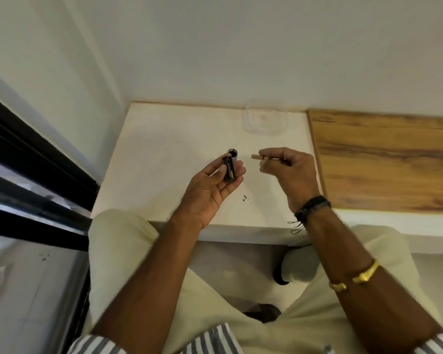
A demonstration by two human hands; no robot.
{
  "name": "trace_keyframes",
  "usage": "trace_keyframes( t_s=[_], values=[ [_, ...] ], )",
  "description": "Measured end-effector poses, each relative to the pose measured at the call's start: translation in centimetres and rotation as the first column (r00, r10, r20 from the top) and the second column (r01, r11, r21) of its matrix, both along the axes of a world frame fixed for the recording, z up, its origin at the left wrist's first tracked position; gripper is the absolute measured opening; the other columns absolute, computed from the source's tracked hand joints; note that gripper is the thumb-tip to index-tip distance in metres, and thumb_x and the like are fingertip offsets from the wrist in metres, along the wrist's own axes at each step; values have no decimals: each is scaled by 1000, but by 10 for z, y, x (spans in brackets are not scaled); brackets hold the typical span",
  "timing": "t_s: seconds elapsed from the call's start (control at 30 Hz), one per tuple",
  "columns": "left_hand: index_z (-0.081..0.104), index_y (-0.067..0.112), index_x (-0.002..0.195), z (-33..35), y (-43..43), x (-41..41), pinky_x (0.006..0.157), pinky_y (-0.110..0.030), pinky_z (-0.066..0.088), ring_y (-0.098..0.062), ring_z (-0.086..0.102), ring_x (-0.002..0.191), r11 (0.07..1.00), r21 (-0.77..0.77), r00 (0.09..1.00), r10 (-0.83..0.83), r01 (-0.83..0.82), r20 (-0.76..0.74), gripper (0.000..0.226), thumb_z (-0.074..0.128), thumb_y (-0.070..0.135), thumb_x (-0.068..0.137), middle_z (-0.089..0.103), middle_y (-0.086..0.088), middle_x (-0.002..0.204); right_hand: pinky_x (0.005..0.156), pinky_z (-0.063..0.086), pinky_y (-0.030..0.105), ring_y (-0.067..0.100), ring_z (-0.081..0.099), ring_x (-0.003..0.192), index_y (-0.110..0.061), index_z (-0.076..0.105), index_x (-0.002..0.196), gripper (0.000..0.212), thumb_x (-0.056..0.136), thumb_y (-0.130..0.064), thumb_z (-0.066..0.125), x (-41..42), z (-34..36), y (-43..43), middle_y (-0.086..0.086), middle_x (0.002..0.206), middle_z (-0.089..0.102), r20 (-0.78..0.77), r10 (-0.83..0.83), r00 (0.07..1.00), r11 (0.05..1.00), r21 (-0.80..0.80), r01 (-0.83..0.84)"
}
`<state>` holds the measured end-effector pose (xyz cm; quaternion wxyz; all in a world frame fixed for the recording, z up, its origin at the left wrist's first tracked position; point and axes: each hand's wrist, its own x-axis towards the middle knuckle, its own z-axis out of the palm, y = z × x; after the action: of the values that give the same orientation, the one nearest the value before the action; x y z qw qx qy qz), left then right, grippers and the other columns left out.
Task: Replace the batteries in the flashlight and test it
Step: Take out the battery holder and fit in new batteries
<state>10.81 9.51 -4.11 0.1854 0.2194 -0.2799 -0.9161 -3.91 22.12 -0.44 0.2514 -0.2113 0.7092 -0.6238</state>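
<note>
One clear plastic tub (248, 123) is sitting near the far edge of the white desk (164, 149), well behind both hands, while the fingers of the left hand (210, 190) are grasping one open black flashlight tube (233, 155) together with one dark battery (229, 171), and the fingers of the right hand (292, 169) are pinching one blurred tan cylinder (256, 157).

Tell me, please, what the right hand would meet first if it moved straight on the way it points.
Probably the black tube held in the left hand; the right hand aims its tan cylinder toward it, though depth is unclear.
</note>
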Motion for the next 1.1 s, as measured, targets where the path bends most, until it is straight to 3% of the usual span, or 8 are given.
trace_keyframes(
  t_s=[0.07, 0.17, 0.37, 0.5, 0.8, 0.97, 1.1],
  values=[
    [50, -1, 137, 2, 6, 1, 97, -40, 54, -36, 61, 121, 999, -34, 1000, -7, 7, 19, 37, 50, 5, 101, 61, -25, 131, 77, 63, 35, 22, 73, 82, -13, 79, 101, 22, 86, 2, 72, 15, -3, 12, 11, 91, 78, -6, -2, 1000, 999, -44, 2],
    [50, -4, 136, 2, 13, 1, 94, -38, 55, -35, 63, 119, 995, -98, 999, -23, 28, 48, 35, 48, 4, 102, 62, -24, 130, 71, 64, 37, 23, 75, 80, -11, 73, 108, 22, 86, -6, 77, 32, -5, 22, 13, 88, 77, -106, -30, 994, 998, -56, 24],
    [60, 1, 127, -4, 28, 2, 95, -38, 55, -30, 63, 119, 982, -172, 996, -74, 83, 58, 28, 49, 4, 102, 69, -14, 125, 71, 63, 30, 12, 74, 74, -10, 74, 97, 13, 86, -14, 80, 45, -2, 28, 0, 83, 77, -302, -27, 953, 1000, -6, 27],
    [62, 3, 127, -7, 32, 3, 95, -38, 55, -28, 64, 118, 981, -179, 996, -62, 73, 63, 28, 51, 6, 101, 68, -11, 126, 72, 58, 13, -2, 71, 75, -12, 76, 98, 12, 87, -15, 79, 48, 0, 30, -12, 81, 73, -427, -33, 904, 999, 10, 41],
    [57, -1, 132, -9, 40, 0, 101, -41, 52, -28, 64, 119, 977, -206, 993, -42, 64, 108, 33, 51, 4, 100, 67, -14, 126, 72, 49, 2, -12, 67, 79, -15, 80, 99, 13, 87, -9, 77, 50, -10, 28, -27, 82, 67, -515, -8, 857, 999, 40, 33],
    [60, 2, 129, -11, 42, -2, 98, -38, 54, -26, 65, 117, 968, -250, 990, 1, 34, 139, 31, 53, 4, 99, 67, -12, 128, 77, 41, -3, -8, 63, 76, -10, 80, 99, 12, 87, -8, 77, 51, -20, 25, 0, 86, 75, -566, -37, 823, 996, 50, 79],
    [63, 6, 126, -13, 43, -2, 90, -32, 57, -25, 67, 114, 962, -273, 988, 33, 11, 154, 29, 54, 4, 99, 69, -11, 125, 78, 39, -2, -7, 58, 81, -8, 81, 99, 12, 88, -6, 75, 57, -24, 23, 6, 90, 74, -638, -50, 769, 993, 53, 109]
  ],
)
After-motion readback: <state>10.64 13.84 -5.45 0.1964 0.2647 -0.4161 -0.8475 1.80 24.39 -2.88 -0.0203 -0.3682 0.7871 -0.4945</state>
